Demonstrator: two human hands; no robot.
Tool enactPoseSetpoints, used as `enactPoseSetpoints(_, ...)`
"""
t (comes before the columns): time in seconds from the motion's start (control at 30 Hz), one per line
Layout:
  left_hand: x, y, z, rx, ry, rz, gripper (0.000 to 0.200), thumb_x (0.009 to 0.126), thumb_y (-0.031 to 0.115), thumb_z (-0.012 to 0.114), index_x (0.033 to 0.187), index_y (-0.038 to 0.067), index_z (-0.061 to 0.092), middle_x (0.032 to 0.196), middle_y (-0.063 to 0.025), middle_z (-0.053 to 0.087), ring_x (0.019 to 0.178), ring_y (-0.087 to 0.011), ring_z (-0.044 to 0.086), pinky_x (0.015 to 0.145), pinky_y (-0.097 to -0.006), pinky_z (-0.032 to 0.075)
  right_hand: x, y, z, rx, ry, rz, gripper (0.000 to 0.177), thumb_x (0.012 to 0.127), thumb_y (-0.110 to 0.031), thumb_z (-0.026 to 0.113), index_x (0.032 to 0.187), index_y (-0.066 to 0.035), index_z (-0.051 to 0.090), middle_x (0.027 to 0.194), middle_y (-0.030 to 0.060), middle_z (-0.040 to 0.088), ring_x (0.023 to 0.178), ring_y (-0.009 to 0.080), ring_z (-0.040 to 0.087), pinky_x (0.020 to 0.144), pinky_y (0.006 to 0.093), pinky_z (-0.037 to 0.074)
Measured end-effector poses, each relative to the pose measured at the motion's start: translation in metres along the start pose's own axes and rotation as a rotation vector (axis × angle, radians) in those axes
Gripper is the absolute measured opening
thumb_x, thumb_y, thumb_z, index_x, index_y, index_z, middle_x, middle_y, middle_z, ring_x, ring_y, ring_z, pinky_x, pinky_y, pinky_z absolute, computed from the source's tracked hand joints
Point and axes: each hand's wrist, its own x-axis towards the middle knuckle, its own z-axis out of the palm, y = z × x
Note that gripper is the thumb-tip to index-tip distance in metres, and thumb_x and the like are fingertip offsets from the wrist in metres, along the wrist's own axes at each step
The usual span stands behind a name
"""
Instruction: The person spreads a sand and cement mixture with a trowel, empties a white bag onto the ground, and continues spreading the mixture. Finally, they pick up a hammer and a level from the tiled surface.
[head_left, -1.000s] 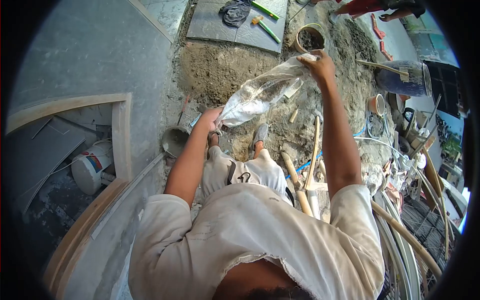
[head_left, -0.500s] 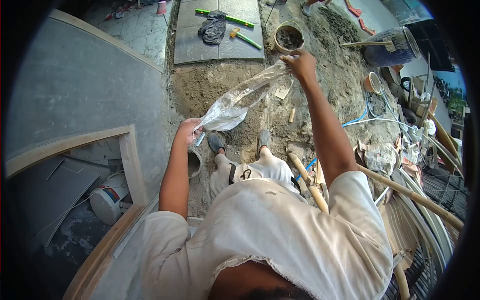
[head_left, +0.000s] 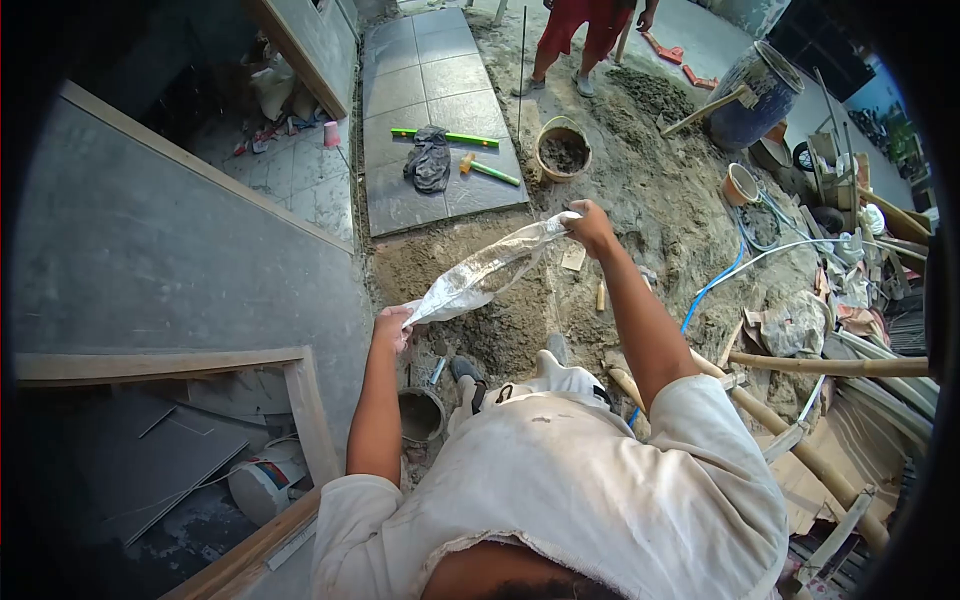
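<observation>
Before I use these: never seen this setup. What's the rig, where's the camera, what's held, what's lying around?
There's no machine, just a person's bare hands. One camera worn on the head took every picture, looking forward and down, so the wearer's pale shirt fills the bottom.

The left hand and right hand hold a whitish, see-through plastic piece stretched between them; sheet or bag, I can't tell.

Ahead, grey tiles carry a crumpled black item, a green bar and a green-handled hammer. A bucket stands right of them. Another person stands beyond.
</observation>
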Motion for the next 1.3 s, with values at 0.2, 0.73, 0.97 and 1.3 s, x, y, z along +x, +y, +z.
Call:
enactPoseSetpoints(0.2,-0.003,0.009,0.001,0.010,0.031,0.025,0.024,0.080,0.002,0.069,0.099,0.006,0.053,0.086,-0.0075,0.063,0.066,-0.0153,0.057,0.046,-0.0254,0.038,-0.032,0.003,-0.001,-0.064,0.338,-0.023,0.028,0.072,-0.012,0.080,0.077,0.001,0.057,0.070,0.0108,0.064,0.061,0.0171,0.065,0.050,0.0298,0.055)
enactPoseSetpoints(0.73,-0.008,0.011,-0.026,0.057,0.180,0.165,0.020,0.077,0.002,0.070,0.092,0.002,0.056,0.074,-0.0090,0.062,0.050,-0.0150,0.052,0.040,-0.0267,0.039,-0.065,-0.055,-0.015,-0.376,0.216,-0.317,0.020,0.078,-0.021,0.066,0.094,-0.009,0.068,0.079,0.0179,0.066,0.077,0.0316,0.066,0.071,0.0388,0.050)
enactPoseSetpoints(0.97,-0.025,0.001,-0.026,0.121,0.228,0.125,0.016,0.080,0.003,0.066,0.093,0.004,0.057,0.078,-0.0080,0.061,0.057,-0.0159,0.054,0.045,-0.0269,0.040,-0.076,-0.037,-0.007,-0.326,0.204,-0.367,0.021,0.079,-0.023,0.067,0.094,-0.009,0.068,0.071,0.0149,0.064,0.066,0.0286,0.063,0.065,0.0370,0.049)
enactPoseSetpoints(1.3,-0.120,-0.019,-0.018,0.050,0.199,0.215,0.025,0.081,0.006,0.068,0.103,0.001,0.058,0.083,-0.0050,0.062,0.064,-0.0123,0.057,0.048,-0.0244,0.042,-0.132,-0.085,-0.042,-0.164,0.118,-0.389,0.012,0.085,-0.011,0.065,0.092,-0.001,0.064,0.064,0.0015,0.057,0.054,0.0066,0.050,0.049,0.0230,0.040)
